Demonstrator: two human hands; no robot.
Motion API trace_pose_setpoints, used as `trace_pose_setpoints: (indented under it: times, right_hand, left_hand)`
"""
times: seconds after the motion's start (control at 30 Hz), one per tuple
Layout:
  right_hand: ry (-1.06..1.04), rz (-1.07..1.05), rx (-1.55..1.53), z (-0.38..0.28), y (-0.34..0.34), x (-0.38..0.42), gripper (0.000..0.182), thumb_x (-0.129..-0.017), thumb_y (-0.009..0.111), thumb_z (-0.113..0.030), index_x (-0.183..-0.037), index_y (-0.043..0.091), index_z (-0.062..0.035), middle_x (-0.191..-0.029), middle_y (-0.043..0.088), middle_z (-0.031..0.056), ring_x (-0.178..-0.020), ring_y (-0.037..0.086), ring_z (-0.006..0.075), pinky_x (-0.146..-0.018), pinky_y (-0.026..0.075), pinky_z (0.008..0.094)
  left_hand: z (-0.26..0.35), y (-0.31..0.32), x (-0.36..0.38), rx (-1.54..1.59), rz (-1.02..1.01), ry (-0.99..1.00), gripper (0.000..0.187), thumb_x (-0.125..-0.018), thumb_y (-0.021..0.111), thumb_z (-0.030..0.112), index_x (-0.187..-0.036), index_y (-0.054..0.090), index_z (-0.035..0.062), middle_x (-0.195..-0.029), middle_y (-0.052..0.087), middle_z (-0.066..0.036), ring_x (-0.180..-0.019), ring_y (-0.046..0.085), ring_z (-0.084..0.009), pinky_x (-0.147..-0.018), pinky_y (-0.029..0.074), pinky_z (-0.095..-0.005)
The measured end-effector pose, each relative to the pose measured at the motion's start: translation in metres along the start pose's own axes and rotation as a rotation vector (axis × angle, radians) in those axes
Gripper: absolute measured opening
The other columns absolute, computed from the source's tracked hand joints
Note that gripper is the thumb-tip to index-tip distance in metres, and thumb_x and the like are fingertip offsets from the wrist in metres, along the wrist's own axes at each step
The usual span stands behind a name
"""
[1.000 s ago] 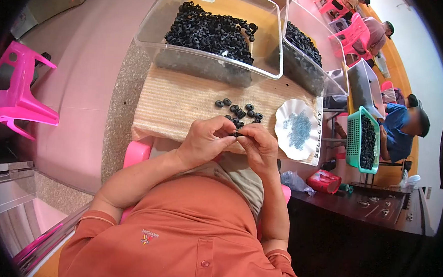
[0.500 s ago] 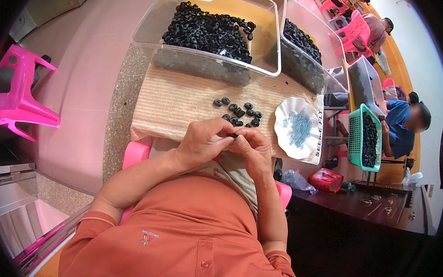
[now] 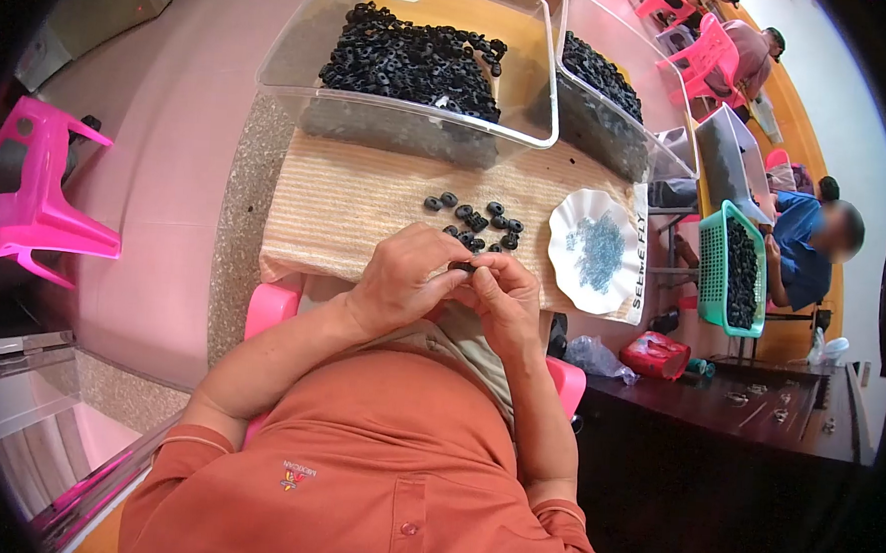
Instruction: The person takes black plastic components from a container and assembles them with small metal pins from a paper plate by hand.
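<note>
Right now, ring: a small black rubber ring (image 3: 462,268) sits between both hands, just above the person's lap, at the near edge of the surface.
Left hand: the left hand (image 3: 408,280) has its fingers (image 3: 441,266) closed tight on the ring.
Right hand: the right hand (image 3: 507,292) pinches the same ring from the other side, fingers curled shut on it.
How to do it well: I think it helps to hold the ring still with one hand and work with the other, close to the mat, so a dropped bit does not roll away.
Loose rings: about ten little black rings (image 3: 481,221) lie in a bunch on the woven mat (image 3: 346,206), just past the hands.
White dish: one wavy white dish (image 3: 564,263) holds many tiny silver bits, too many to count.
Clear tubs: two clear plastic tubs (image 3: 305,49) stand at the far side, full of black rings.
Green basket: one green basket (image 3: 708,280) of black parts sits to the right, near another person.
</note>
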State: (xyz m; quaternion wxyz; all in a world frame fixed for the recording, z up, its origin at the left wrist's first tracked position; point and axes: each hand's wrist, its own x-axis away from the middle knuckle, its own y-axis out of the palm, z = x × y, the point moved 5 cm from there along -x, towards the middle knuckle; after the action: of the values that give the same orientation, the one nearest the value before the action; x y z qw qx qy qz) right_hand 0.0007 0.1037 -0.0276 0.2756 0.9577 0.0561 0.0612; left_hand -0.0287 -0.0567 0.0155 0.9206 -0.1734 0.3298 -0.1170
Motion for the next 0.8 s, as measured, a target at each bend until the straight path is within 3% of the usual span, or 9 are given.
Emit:
trace_pose_setpoints:
  times: [0.17,0.27,0.47,0.57,0.77,0.8]
  right_hand:
    - [-0.002,0.014,0.039,0.004,-0.008,0.0,0.014,-0.099,0.066,-0.011,-0.109,0.067,-0.0003,-0.102,0.072,0.0077,-0.09,0.072,0.0175,-0.079,0.063,0.0319]
    - [0.032,-0.036,0.007,0.003,-0.005,0.002,0.012,-0.103,0.06,-0.009,-0.11,0.065,-0.0003,-0.107,0.069,0.0078,-0.097,0.071,0.0178,-0.084,0.064,0.0358]
    - [0.06,-0.047,0.027,0.007,-0.016,0.004,0.012,-0.102,0.06,-0.008,-0.108,0.065,0.0006,-0.101,0.07,0.0088,-0.093,0.073,0.0193,-0.083,0.064,0.0348]
    - [0.073,-0.003,-0.017,-0.001,-0.005,0.005,0.012,-0.098,0.068,-0.009,-0.105,0.068,0.0001,-0.097,0.072,0.0077,-0.081,0.066,0.0107,-0.068,0.05,0.0217]
    - [0.096,-0.022,-0.055,-0.002,-0.001,0.005,0.018,-0.096,0.07,-0.009,-0.112,0.066,-0.0034,-0.099,0.071,0.0104,-0.085,0.068,0.0158,-0.073,0.057,0.027]
    - [0.163,0.055,-0.02,-0.004,0.0,0.006,0.029,-0.094,0.072,-0.009,-0.121,0.061,-0.0056,-0.104,0.07,0.0101,-0.089,0.068,0.0173,-0.078,0.059,0.0294]
  left_hand:
    - [-0.003,0.003,0.0,0.013,-0.035,0.052,0.02,-0.079,0.079,0.007,-0.096,0.072,0.0007,-0.097,0.073,-0.014,-0.089,0.068,-0.031,-0.078,0.055,-0.0401]
    - [-0.003,0.004,0.002,0.027,-0.035,0.07,0.02,-0.079,0.079,0.006,-0.096,0.072,0.0,-0.097,0.072,-0.014,-0.089,0.069,-0.0317,-0.078,0.056,-0.0405]
    - [0.001,0.006,0.003,0.019,-0.04,0.115,0.02,-0.077,0.079,0.003,-0.095,0.071,-0.0006,-0.096,0.072,-0.014,-0.087,0.068,-0.0325,-0.075,0.056,-0.0403]
    - [0.003,0.006,0.003,0.018,-0.036,0.141,0.02,-0.077,0.079,0.003,-0.095,0.07,-0.0006,-0.095,0.071,-0.014,-0.085,0.068,-0.0322,-0.074,0.056,-0.0399]
    - [0.01,0.008,0.001,-0.003,-0.05,0.185,0.021,-0.077,0.078,0.002,-0.096,0.07,0.0003,-0.094,0.07,-0.013,-0.084,0.067,-0.0316,-0.073,0.056,-0.0398]
    - [0.012,0.008,0.0,-0.013,-0.055,0.189,0.021,-0.076,0.078,0.001,-0.096,0.07,0.0005,-0.094,0.07,-0.012,-0.084,0.067,-0.0315,-0.073,0.056,-0.0397]
